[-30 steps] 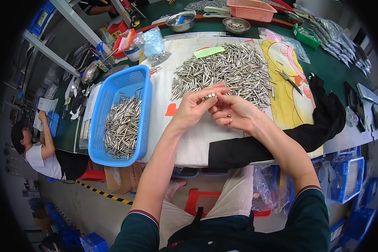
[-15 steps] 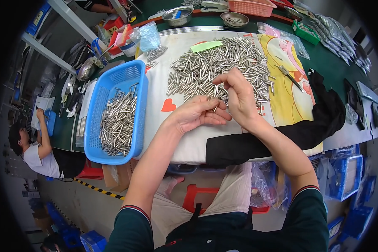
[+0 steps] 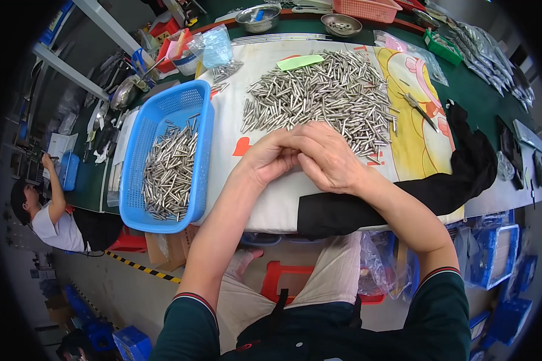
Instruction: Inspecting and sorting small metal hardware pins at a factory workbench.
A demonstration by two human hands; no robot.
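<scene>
Both my hands meet at the near edge of a heap of small metal pins (image 3: 319, 96) spread on a white printed cloth (image 3: 235, 198). My left hand (image 3: 272, 155) is curled, its fingers tucked behind the other hand. Over it lies my right hand (image 3: 330, 157), knuckles up and fingers bent inward. Whatever the two hands hold between them is hidden. To the left of my left forearm stands a blue plastic basket (image 3: 206, 138), partly filled with similar metal pins (image 3: 171, 171). A light green paper slip (image 3: 299, 62) rests on the far side of the heap.
Right of the heap lie pliers (image 3: 420, 111) and a black cloth (image 3: 343, 212). Clear bags of pins (image 3: 226, 70) sit beyond the basket. Steel bowls (image 3: 258, 19) and a pink basket (image 3: 367, 8) line the back. At far left, a person (image 3: 57, 210) works by a small blue basket (image 3: 71, 171).
My right hand has come down and turned over onto my left, closing the gap between them. The left hand's fingers, spread before, are now curled. The view has shifted slightly.
</scene>
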